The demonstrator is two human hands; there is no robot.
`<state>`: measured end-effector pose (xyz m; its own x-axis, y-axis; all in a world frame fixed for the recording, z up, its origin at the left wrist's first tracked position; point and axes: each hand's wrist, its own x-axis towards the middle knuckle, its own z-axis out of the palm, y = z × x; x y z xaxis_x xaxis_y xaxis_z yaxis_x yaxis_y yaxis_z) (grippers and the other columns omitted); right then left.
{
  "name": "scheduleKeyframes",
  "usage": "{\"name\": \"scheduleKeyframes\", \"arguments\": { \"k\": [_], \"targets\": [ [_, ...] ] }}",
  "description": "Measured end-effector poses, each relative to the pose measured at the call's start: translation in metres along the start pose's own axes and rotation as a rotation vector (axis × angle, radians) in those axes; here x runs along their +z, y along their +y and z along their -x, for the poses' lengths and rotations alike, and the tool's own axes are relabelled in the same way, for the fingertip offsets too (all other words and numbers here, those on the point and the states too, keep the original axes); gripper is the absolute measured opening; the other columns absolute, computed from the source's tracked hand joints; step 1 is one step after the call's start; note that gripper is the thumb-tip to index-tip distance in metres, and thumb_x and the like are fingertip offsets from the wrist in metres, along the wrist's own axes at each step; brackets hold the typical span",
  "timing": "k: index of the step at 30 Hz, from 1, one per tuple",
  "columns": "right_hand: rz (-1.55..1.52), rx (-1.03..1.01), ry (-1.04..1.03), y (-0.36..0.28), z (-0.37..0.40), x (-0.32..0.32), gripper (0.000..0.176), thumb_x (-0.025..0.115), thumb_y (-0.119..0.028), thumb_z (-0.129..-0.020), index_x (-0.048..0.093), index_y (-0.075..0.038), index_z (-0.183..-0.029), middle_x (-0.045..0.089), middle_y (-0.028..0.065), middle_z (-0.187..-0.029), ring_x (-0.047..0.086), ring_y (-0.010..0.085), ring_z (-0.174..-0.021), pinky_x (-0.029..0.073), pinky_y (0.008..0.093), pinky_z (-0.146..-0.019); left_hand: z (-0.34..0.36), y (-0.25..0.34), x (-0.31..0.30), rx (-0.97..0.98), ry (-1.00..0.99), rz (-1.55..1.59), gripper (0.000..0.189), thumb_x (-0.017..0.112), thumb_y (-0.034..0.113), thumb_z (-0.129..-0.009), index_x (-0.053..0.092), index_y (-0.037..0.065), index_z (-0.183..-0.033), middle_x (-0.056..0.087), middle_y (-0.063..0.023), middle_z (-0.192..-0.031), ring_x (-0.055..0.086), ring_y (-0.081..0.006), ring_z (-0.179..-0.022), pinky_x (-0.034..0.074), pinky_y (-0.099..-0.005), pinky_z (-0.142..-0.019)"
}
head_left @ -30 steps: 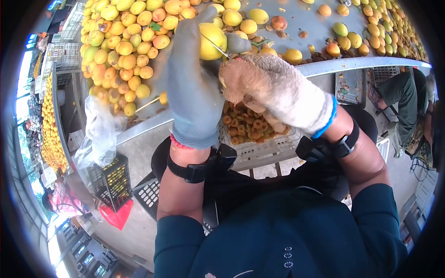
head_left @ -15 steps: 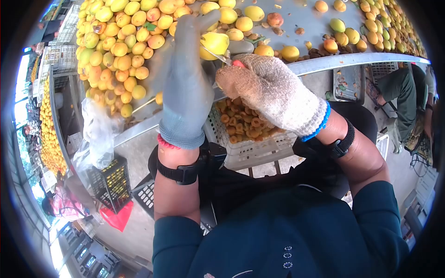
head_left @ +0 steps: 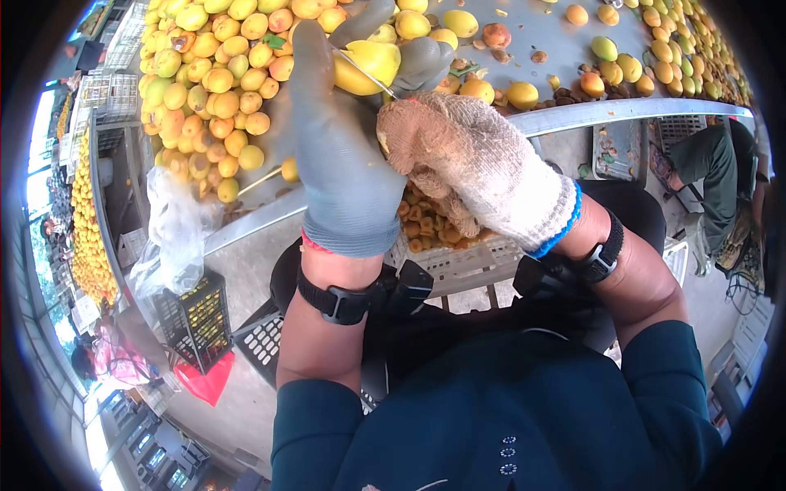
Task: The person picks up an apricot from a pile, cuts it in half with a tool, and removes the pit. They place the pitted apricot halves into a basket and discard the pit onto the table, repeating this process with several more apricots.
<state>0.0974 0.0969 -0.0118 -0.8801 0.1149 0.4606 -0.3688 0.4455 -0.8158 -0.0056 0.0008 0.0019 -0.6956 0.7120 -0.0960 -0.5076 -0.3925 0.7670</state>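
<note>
My left hand (head_left: 340, 155), in a grey coated glove, is closed around a yellow apricot (head_left: 368, 67). A thin metal blade (head_left: 366, 74) lies across the fruit. It belongs to a small knife whose handle is mostly hidden in my right hand (head_left: 479, 164). That hand wears a stained, whitish knit glove with a blue cuff, fingers wrapped tight. Below both hands is a light plastic crate (head_left: 463, 266) holding cut apricot pieces (head_left: 434, 225), partly covered by my gloves.
A large heap of whole apricots (head_left: 217, 90) covers the left of the metal table (head_left: 548, 57), with more at the right. The table's raised edge (head_left: 589, 113) runs before me. A plastic bag (head_left: 172, 229) hangs above a black crate (head_left: 196, 323). Another person's leg (head_left: 712, 172) is at right.
My left hand has shifted slightly right, and its fingers now show around the apricot. The blade has come to lie across the fruit. My right hand stays nearly in place.
</note>
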Motion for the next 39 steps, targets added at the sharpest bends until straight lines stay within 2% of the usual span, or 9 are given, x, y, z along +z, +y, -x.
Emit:
{"name": "scheduleKeyframes", "arguments": {
  "k": [7, 13, 18, 25, 28, 30, 32, 34, 39],
  "targets": [
    [-0.757, 0.732, 0.055, -0.014, 0.004, 0.004, 0.039, 0.047, -0.045, -0.103, 0.058, -0.009, -0.098, 0.052, -0.0012, -0.066, 0.046, 0.0057, -0.048, 0.034, 0.0200, -0.040, 0.004, -0.001, 0.001, 0.177, -0.037, -0.101, 0.044, 0.035, 0.021, -0.104, 0.049, -0.010, -0.132, 0.060, -0.0224, -0.126, 0.060, -0.0368, -0.115, 0.047, -0.0578, -0.105],
    [-1.431, 0.791, -0.057, -0.008, 0.007, 0.000, 0.043, 0.050, -0.051, -0.100, 0.055, -0.010, -0.089, 0.043, -0.0040, -0.061, 0.036, 0.0052, -0.044, 0.031, 0.0226, -0.037, 0.005, -0.005, 0.000, 0.300, -0.105, -0.199, 0.034, 0.041, 0.009, -0.101, 0.051, -0.013, -0.126, 0.052, -0.0267, -0.135, 0.062, -0.0375, -0.112, 0.049, -0.0563, -0.103],
    [-1.045, 0.892, 0.046, -0.015, 0.010, -0.020, 0.034, 0.053, -0.040, -0.101, 0.055, -0.009, -0.087, 0.049, 0.0004, -0.072, 0.047, 0.0100, -0.055, 0.036, 0.0239, -0.042, 0.000, 0.008, -0.007, 0.260, -0.099, -0.249, 0.034, 0.039, 0.011, -0.103, 0.049, -0.013, -0.126, 0.054, -0.0267, -0.132, 0.065, -0.0335, -0.105, 0.058, -0.0461, -0.092],
    [-1.184, 0.304, 0.484, -0.028, -0.028, -0.042, 0.031, 0.051, -0.036, -0.102, 0.055, -0.009, -0.087, 0.050, 0.0002, -0.065, 0.049, 0.0141, -0.049, 0.042, 0.0284, -0.040, 0.002, 0.001, -0.019, 0.521, -0.132, -1.106, 0.045, 0.065, 0.001, -0.090, 0.044, -0.004, -0.131, 0.069, -0.0116, -0.110, 0.070, -0.0185, -0.087, 0.059, -0.0270, -0.067],
    [-1.272, 0.264, 0.489, -0.024, -0.042, -0.054, 0.035, 0.052, -0.040, -0.101, 0.054, -0.009, -0.084, 0.049, 0.0006, -0.063, 0.049, 0.0146, -0.048, 0.042, 0.0289, -0.040, 0.003, -0.009, -0.014, 0.745, -0.204, -1.357, 0.043, 0.067, 0.002, -0.090, 0.047, -0.004, -0.128, 0.070, -0.0112, -0.108, 0.070, -0.0142, -0.086, 0.057, -0.0249, -0.068],
    [-1.331, 0.272, 0.489, -0.015, -0.043, -0.053, 0.037, 0.052, -0.042, -0.100, 0.053, -0.010, -0.082, 0.048, 0.0009, -0.062, 0.048, 0.0149, -0.047, 0.041, 0.0292, -0.040, 0.013, 0.002, 0.015, 0.211, -0.067, -1.172, 0.042, 0.066, 0.003, -0.090, 0.048, -0.003, -0.128, 0.070, -0.0109, -0.106, 0.069, -0.0137, -0.087, 0.056, -0.0249, -0.070],
    [-1.376, 0.288, 0.491, -0.004, -0.044, -0.049, 0.039, 0.053, -0.044, -0.099, 0.052, -0.010, -0.080, 0.048, 0.0012, -0.061, 0.048, 0.0153, -0.047, 0.041, 0.0295, -0.040, 0.013, -0.001, 0.019, 0.221, -0.001, -1.283, 0.040, 0.064, 0.003, -0.092, 0.049, -0.003, -0.128, 0.069, -0.0109, -0.105, 0.068, -0.0132, -0.088, 0.056, -0.0252, -0.072],
    [-1.406, 0.292, 0.497, 0.005, -0.047, -0.045, 0.042, 0.053, -0.047, -0.099, 0.051, -0.011, -0.078, 0.047, 0.0015, -0.059, 0.048, 0.0156, -0.046, 0.040, 0.0299, -0.039, 0.006, -0.022, -0.006, 0.795, 0.000, -1.683, 0.037, 0.060, 0.001, -0.094, 0.048, -0.004, -0.128, 0.068, -0.0111, -0.105, 0.067, -0.0128, -0.090, 0.055, -0.0257, -0.072],
    [-1.328, 0.278, 0.588, 0.005, -0.056, -0.042, 0.044, 0.055, -0.049, -0.098, 0.050, -0.012, -0.075, 0.046, 0.0011, -0.056, 0.047, 0.0152, -0.044, 0.037, 0.0285, -0.038, -0.003, -0.038, -0.012, 0.661, 0.073, -1.428, 0.038, 0.060, -0.001, -0.091, 0.050, -0.007, -0.127, 0.066, -0.0182, -0.112, 0.067, -0.0230, -0.099, 0.055, -0.0327, -0.081]
  ]
}}
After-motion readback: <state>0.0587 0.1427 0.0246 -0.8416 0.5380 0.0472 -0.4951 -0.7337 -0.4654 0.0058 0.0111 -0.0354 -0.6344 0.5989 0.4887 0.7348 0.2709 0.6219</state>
